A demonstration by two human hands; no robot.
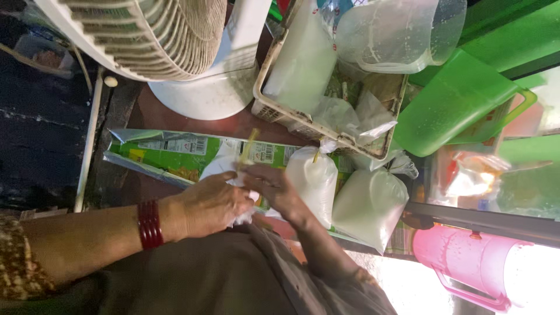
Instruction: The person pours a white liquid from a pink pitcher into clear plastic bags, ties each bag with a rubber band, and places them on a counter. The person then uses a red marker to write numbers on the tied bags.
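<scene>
At centre frame, both hands meet on a small white bag [224, 166] lying on the surface: left hand [213, 204] clamped around its body, right hand [274, 189] pinching its neck, where a yellow band [249, 146] points toward upper frame.

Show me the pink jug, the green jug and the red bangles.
pink jug [466, 256], head view, on its pink side wall.
green jug [449, 108], head view, on its flat green side.
red bangles [150, 224], head view, on the wrist band.

At twelve o'clock my white fan [175, 52] stands on the reddish-brown counter [157, 114]; dark floor [41, 134] at nine, bright glare at five.
</scene>
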